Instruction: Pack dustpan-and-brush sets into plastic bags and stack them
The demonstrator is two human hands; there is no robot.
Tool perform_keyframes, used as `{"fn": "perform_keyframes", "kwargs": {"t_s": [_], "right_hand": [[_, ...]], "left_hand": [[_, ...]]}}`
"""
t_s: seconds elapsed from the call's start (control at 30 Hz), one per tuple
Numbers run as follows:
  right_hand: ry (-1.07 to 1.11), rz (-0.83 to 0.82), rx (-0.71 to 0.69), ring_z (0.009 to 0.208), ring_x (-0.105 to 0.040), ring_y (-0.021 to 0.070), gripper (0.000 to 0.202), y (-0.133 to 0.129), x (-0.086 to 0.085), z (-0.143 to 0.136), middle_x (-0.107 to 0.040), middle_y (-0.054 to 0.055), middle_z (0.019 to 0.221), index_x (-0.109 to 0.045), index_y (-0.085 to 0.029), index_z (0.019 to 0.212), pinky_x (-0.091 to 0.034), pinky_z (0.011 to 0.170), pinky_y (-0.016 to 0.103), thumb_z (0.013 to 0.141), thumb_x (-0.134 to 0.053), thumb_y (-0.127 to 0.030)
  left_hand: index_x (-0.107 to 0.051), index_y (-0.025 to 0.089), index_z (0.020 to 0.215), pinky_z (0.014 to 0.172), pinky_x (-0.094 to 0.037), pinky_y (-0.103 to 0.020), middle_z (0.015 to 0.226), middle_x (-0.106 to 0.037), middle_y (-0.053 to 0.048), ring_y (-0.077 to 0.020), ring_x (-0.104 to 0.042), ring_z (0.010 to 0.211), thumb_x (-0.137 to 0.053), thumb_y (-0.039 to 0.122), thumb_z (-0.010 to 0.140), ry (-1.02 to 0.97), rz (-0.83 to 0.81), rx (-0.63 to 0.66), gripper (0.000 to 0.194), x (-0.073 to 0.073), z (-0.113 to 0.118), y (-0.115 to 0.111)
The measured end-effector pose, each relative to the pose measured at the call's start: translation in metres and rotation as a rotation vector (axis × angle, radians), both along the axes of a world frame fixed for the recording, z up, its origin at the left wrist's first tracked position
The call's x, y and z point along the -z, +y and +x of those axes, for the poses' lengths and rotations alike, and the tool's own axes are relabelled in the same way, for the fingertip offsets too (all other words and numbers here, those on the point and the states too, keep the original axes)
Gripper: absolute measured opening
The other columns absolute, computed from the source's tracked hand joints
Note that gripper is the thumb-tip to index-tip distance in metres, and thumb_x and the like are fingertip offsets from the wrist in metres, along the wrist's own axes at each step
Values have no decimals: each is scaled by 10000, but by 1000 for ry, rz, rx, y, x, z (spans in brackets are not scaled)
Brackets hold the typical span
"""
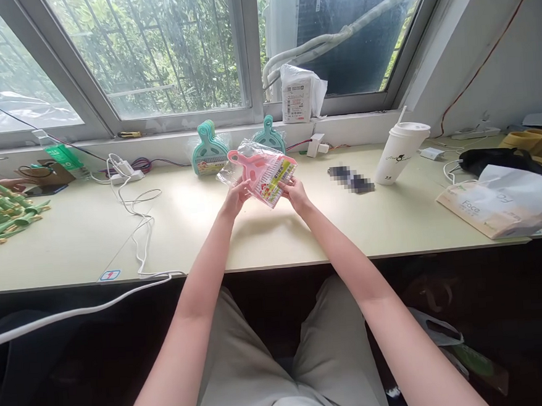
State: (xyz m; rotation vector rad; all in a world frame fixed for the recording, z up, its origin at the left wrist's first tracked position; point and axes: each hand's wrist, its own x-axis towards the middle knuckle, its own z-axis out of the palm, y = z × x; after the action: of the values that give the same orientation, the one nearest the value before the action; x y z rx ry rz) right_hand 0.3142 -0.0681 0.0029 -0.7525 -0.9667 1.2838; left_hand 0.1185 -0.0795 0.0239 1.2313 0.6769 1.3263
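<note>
A pink dustpan-and-brush set (262, 172) in a clear plastic wrapper, with a printed label, is held tilted above the table. My left hand (237, 196) grips its left side near the handle end, fingers closed on the wrapper. On the lower right edge, by the yellow part of the label, my right hand (294, 195) has its fingers closed too. Behind it, a stack of green dustpan sets (208, 148) leans upright against the wall under the window. Another green stack (270, 134) stands to its right, partly hidden by the pink set.
White cables (145, 224) run across the table (208, 232) on the left, near green plant stalks (7, 215). Another person's hand (10, 185) rests at the far left. On the right are a blurred dark object (351, 179), a white cup (400, 154) with a straw and a paper bag (494, 206).
</note>
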Motion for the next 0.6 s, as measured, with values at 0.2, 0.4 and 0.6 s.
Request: {"fn": "perform_keyframes", "kwargs": {"t_s": [0.2, 0.4, 0.6], "right_hand": [[0, -32, 57, 977, -710, 220, 312, 2, -1, -1, -735, 53, 992, -579, -202, 985, -613, 891, 415, 740, -773, -205], [28, -19, 72, 963, -712, 215, 289, 1, -4, -1, -727, 57, 1010, -584, -201, 997, -611, 890, 404, 750, -733, -175], [64, -42, 82, 889, -715, 174, 235, -5, -6, -1, -723, 36, 969, -576, -204, 985, -610, 879, 367, 779, -661, -129]], "left_hand": [[-583, 195, 1312, 968, -483, -381, 1281, -652, -111, -239, -634, 1121, -743, 367, 770, 106, -82, 222, 590, -1, 15, -14], [-585, 215, 1328, 977, -476, -399, 1300, -640, -124, -257, -616, 1165, -704, 425, 816, 163, -150, 365, 567, 3, 25, -18], [-568, 231, 1318, 932, -497, -340, 1335, -613, -94, -235, -593, 1182, -707, 389, 789, 73, -81, 190, 569, 13, 31, -9]]}}
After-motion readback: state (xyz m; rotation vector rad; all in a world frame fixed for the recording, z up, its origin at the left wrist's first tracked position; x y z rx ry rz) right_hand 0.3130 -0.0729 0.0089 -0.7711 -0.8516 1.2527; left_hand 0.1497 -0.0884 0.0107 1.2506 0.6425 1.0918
